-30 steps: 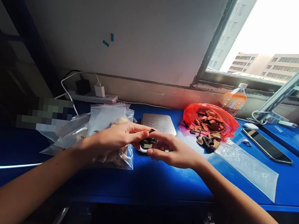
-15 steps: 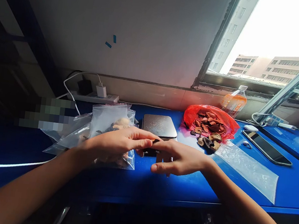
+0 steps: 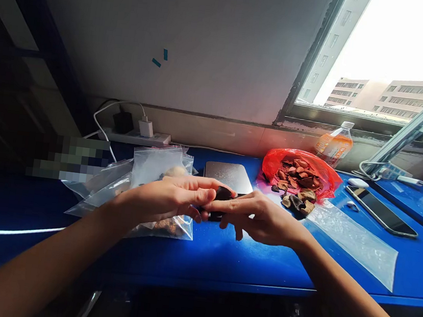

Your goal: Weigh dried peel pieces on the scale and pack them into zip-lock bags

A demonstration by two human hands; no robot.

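Between my two hands, just in front of the small scale with its metal plate [image 3: 228, 175], is a dark curved dried piece [image 3: 223, 193]. My left hand [image 3: 170, 197] pinches it between thumb and fingers. From the other side, my right hand [image 3: 265, 219] has its fingers closed against the same piece. The fingers hide its lower part and the scale's front. Similar brown dried pieces [image 3: 300, 173] fill an open red plastic bag [image 3: 332, 181], and a few greyish ones [image 3: 299, 201] lie at its mouth.
Under and behind my left hand are clear zip bags [image 3: 149, 163] with dried contents. To the right lie an flat clear bag [image 3: 359, 243], a phone [image 3: 385, 213] and an earphone case [image 3: 357, 182]. An orange drink bottle [image 3: 334, 145] and a power strip [image 3: 133, 137] stand by the wall.
My right hand has turned, and its fingers have drawn in around the dark piece. More of that piece shows between the hands. The view has shifted slightly.
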